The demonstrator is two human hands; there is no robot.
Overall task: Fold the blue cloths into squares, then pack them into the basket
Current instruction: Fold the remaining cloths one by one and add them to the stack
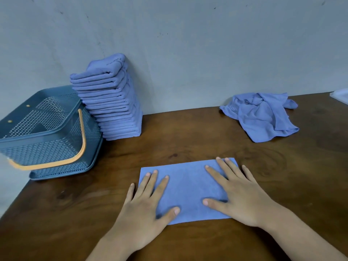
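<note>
Left hand (pixel 146 201) and right hand (pixel 239 193): both palm-down, fingers spread, no pinching grip, pressing the folded blue cloth (pixel 186 187) flat on worktop (pixel 188 140).

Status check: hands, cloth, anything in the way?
Both flat: left hand and right hand press folded cloth. Rectangle, not yet square. Beside basket, stack of folded cloths; crumpled cloth far right. Nothing blocking.
</note>
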